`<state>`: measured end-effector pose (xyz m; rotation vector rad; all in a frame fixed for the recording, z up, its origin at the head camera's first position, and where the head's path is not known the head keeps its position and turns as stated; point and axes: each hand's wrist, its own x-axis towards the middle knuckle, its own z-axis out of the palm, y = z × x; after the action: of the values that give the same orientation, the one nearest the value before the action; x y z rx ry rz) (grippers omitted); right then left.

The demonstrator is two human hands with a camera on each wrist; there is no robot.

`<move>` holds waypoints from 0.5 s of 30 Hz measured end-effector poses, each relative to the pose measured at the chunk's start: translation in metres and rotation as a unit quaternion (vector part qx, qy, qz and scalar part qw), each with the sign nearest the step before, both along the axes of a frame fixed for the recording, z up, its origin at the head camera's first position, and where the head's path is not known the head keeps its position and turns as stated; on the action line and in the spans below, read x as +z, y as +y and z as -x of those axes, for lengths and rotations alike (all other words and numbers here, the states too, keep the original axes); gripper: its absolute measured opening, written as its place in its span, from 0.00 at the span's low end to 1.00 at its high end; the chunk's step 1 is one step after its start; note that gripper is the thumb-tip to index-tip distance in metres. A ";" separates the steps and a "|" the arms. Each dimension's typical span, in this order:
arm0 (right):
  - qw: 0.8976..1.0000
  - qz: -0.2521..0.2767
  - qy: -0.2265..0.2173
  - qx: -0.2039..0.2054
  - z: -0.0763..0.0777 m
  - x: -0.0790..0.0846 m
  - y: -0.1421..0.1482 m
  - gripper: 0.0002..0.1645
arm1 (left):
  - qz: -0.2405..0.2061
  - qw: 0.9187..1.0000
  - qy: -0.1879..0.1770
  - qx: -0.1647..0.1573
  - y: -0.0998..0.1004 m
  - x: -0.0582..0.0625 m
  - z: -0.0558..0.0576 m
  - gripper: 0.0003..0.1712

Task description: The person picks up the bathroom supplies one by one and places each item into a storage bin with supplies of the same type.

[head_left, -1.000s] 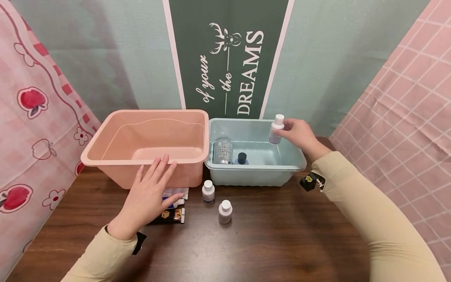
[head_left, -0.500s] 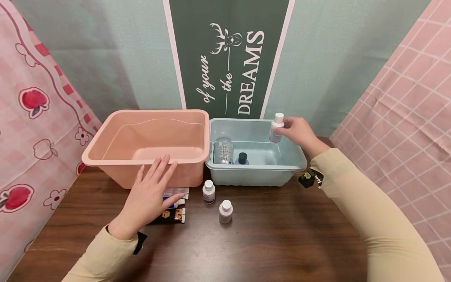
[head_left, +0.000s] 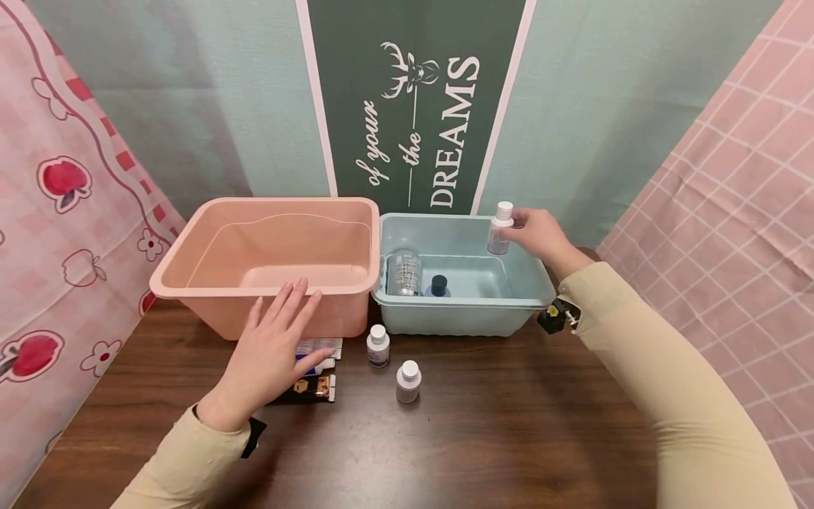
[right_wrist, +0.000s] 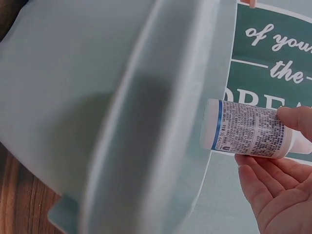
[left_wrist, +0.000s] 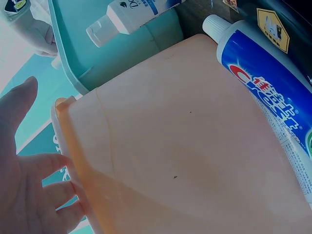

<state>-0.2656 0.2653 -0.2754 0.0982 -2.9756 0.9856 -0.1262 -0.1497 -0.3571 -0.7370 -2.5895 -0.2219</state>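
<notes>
My right hand (head_left: 540, 237) pinches a small clear bottle with a white cap (head_left: 500, 230), held upright over the right end of the blue bin (head_left: 458, 319). In the right wrist view, fine print covers the label of that bottle (right_wrist: 251, 129), with the thumb on one side and fingers on the other. Spread fingers of my left hand (head_left: 267, 360) touch the front rim of the pink bin (head_left: 343, 311). Inside the blue bin are a clear bottle (head_left: 405, 274) lying on its side and a dark-capped bottle (head_left: 438, 288), partly hidden by the front wall.
Two white-capped bottles stand on the table, one near the bins (head_left: 378, 346) and one closer to me (head_left: 408, 382). Beside my left hand lie a blue toothpaste tube (left_wrist: 268, 78), a black tube (head_left: 314, 388) and a pale tube (head_left: 327, 346). Patterned cloths (head_left: 718, 212) hang around.
The right hand has risen very slightly with the bottle. My left hand keeps its place on the pink bin, and the bins and the other bottles stay where they were.
</notes>
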 end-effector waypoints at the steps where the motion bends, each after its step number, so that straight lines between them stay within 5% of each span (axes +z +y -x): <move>1: 1.000 0.001 0.000 -0.001 0.000 0.000 0.000 0.28 | 0.001 1.000 -0.001 0.000 0.000 0.000 0.000 0.51; 15: 1.000 0.013 -0.018 -0.011 0.005 0.002 0.002 0.30 | 0.003 1.000 -0.004 0.002 0.001 0.001 -0.001 0.48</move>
<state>-0.2702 0.2677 -0.2739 0.0475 -2.9881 1.0330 -0.1257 -0.1484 -0.3561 -0.7349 -2.6006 -0.2163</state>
